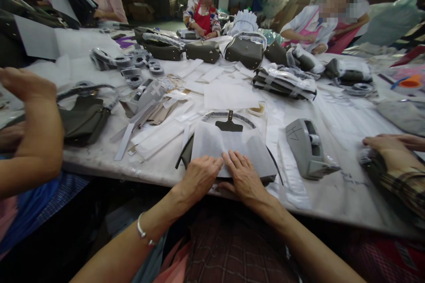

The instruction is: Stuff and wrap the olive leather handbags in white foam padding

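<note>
A dark olive handbag (186, 154) lies in front of me at the table's near edge, with a thin white sheet (212, 141) spread over its body. Its wrapped handle (247, 119) arches out beyond the sheet, and a dark flap tab (229, 126) shows there. My left hand (201, 174) has its fingers curled together on the sheet's near edge; its thumb is hidden. Beside it, my right hand (244, 174) lies on the sheet with fingers stretched out, its thumb down at the bag's near side.
A grey tape dispenser (305, 148) stands to the right, and another tape dispenser (146, 95) to the left near paper strips (159, 141). Handbags (244, 51) line the far side. Co-workers' arms reach in at left (40, 128) and right (395, 150).
</note>
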`<state>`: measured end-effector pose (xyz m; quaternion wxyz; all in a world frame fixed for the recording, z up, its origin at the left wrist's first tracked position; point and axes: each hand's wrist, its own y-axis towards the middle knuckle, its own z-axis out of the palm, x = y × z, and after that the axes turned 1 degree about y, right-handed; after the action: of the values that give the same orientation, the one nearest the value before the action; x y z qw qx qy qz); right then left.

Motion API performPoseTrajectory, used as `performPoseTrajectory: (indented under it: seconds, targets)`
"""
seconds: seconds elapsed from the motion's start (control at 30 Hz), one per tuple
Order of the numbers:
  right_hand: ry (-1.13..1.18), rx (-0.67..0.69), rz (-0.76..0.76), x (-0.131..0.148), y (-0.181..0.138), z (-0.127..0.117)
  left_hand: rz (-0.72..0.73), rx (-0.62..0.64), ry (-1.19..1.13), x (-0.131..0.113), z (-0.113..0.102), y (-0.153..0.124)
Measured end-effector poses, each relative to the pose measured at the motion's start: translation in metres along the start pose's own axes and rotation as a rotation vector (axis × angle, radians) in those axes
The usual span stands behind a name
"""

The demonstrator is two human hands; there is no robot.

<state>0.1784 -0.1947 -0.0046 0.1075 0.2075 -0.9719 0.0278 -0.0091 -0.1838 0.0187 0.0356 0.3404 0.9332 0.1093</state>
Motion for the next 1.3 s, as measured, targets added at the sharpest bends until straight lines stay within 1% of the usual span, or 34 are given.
performPoseTrajectory:
  seconds: [0.1,0.2,0.3,0.37,0.43,0.5,0.57,0.63,0.7,0.77,0.83,0.93,1.0,1.03,1.17,1.23,1.3]
  targets:
    - [0.025,0.015,0.001,-0.002,0.001,0.002,0.082,0.032,-0.015,-0.002,0.000,0.016]
    - [0.164,0.117,-0.004,-0.012,0.004,-0.005,0.159,0.049,-0.133,0.003,0.008,0.022]
    - [0.305,0.217,-0.011,-0.024,0.010,-0.020,0.129,0.048,-0.267,0.011,0.020,0.019]
    - [0.335,0.223,-0.034,-0.028,0.015,-0.030,0.092,-0.004,-0.360,0.015,0.027,0.016]
    - [0.318,0.199,-0.052,-0.026,0.021,-0.041,0.048,-0.078,-0.432,0.016,0.032,0.014]
    - [0.255,0.181,-0.034,-0.019,0.029,-0.051,0.017,-0.129,-0.453,0.015,0.037,0.013]
    - [0.152,0.183,0.015,-0.011,0.038,-0.059,0.012,-0.150,-0.441,0.014,0.040,0.013]
    - [0.057,0.184,0.062,-0.008,0.046,-0.061,0.013,-0.147,-0.419,0.013,0.041,0.013]
    - [0.054,0.149,0.057,-0.012,0.052,-0.057,0.001,-0.130,-0.391,0.012,0.040,0.013]
    - [0.167,0.085,0.019,-0.020,0.052,-0.045,-0.022,-0.095,-0.359,0.010,0.037,0.015]
    - [0.297,-0.007,-0.015,-0.030,0.047,-0.030,-0.056,-0.051,-0.323,0.008,0.032,0.018]
    - [0.369,-0.183,-0.014,-0.038,0.035,-0.011,-0.100,0.008,-0.268,0.006,0.026,0.022]
    - [0.393,-0.263,-0.001,-0.038,0.030,-0.005,-0.098,-0.007,-0.250,0.007,0.025,0.024]
    - [0.413,-0.280,0.000,-0.038,0.029,-0.004,-0.071,-0.035,-0.250,0.008,0.025,0.023]
    - [0.503,-0.286,-0.049,-0.039,0.031,-0.003,0.122,-0.167,-0.281,0.012,0.034,0.016]
    - [0.512,-0.271,-0.052,-0.041,0.033,-0.003,0.139,-0.205,-0.306,0.013,0.039,0.012]
    - [0.481,-0.243,-0.052,-0.043,0.034,-0.001,0.106,-0.222,-0.323,0.011,0.042,0.011]
